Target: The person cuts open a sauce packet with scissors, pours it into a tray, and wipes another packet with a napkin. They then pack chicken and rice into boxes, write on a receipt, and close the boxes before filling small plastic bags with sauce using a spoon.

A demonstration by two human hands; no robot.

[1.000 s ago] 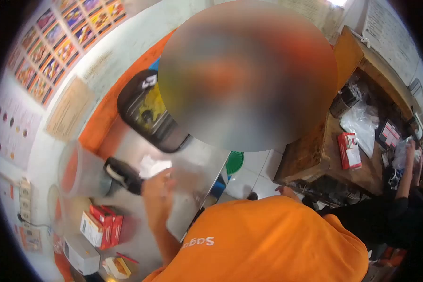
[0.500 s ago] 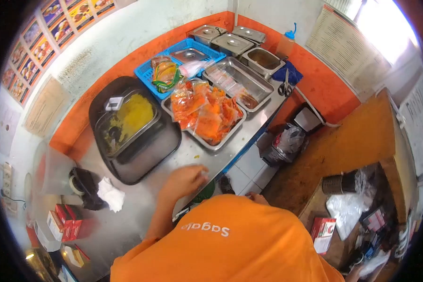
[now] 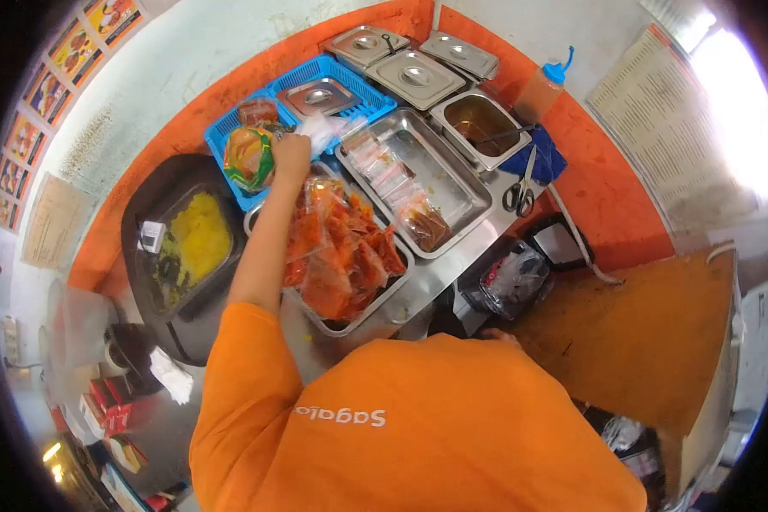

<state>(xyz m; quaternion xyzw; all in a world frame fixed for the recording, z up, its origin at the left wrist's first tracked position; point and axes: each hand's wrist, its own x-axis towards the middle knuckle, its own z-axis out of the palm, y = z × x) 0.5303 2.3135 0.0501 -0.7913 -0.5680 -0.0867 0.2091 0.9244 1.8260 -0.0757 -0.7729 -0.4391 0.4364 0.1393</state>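
Observation:
My left hand (image 3: pixel 291 155) reaches into the blue plastic basket (image 3: pixel 224 155), its fingers curled down beside a green-and-clear packet (image 3: pixel 249 160). What its fingers close on is hidden. White plastic bags (image 3: pixel 322 130) lie just right of this hand. Below my forearm, a metal tray (image 3: pixel 350 328) holds a heap of clear sachets of red-orange sauce (image 3: pixel 341 247). Only a sliver of my right hand (image 3: pixel 505 337) shows past the orange shirt at the counter's front side; its fingers are mostly hidden.
A second metal tray (image 3: pixel 474 192) holds several filled sachets. Lidded steel containers (image 3: pixel 414 77), an open one with dark liquid (image 3: pixel 481 128), a squeeze bottle (image 3: pixel 540 92) and scissors (image 3: pixel 520 192) stand behind it. Yellow food (image 3: pixel 200 235) fills a black-framed pan at left.
My left hand has moved from above the counter's front forward into the blue basket. My view has shifted closer to the trays. My right hand stays low by the counter edge.

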